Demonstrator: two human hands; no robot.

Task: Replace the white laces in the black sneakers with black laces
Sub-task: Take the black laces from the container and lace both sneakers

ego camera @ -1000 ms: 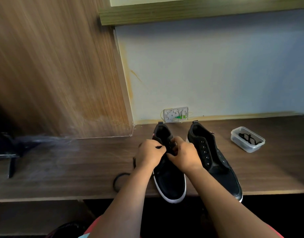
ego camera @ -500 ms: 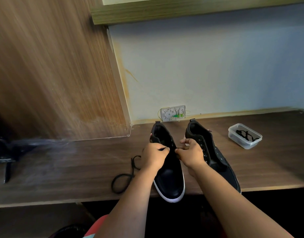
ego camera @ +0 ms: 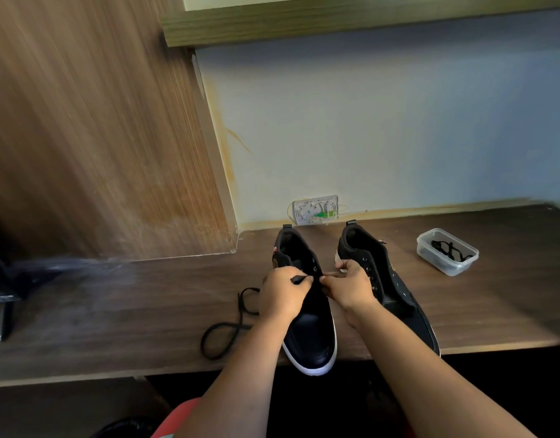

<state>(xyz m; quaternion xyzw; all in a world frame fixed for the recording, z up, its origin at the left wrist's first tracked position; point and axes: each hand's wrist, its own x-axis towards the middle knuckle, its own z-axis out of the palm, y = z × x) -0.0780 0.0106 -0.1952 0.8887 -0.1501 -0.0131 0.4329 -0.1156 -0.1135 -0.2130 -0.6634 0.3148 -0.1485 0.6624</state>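
Head view: both hands over the eyelet rows of the left sneaker (ego camera: 307, 314). Left hand (ego camera: 283, 297) pinches a black lace (ego camera: 233, 324) end between thumb and forefinger; the rest of that lace trails off in a loose loop on the desk to the left. Right hand (ego camera: 348, 287) has fingers curled at the eyelets, apparently pinching the lace or the eyelet flap; which one I cannot tell. Right sneaker (ego camera: 386, 286) sits just beside it, eyelets bare, no lace. A second black lace (ego camera: 451, 249) lies in a clear plastic tub (ego camera: 447, 263) further right. No white laces in view.

Risks, as I judge them:
- Left sneaker's toe overhangs the desk's front edge. A hard pull toward the body could tip it off.
- Loose loop on the desk may snag or knot as it feeds through.
- Black lace on a black upper in dim light: easy to skip an eyelet or twist the lace.
- Uneven ends if the lace isn't centred early.

Surface: dark wood-grain desk (ego camera: 493, 311), smooth, low friction, so the shoe can slide. Room: pale blue wall behind, an uncovered wall socket plate (ego camera: 315, 210) with exposed wiring at desk level behind the heels, wood-veneer panel (ego camera: 98, 137) on the left, a shelf above. Dark object at far left, too blurred to identify.
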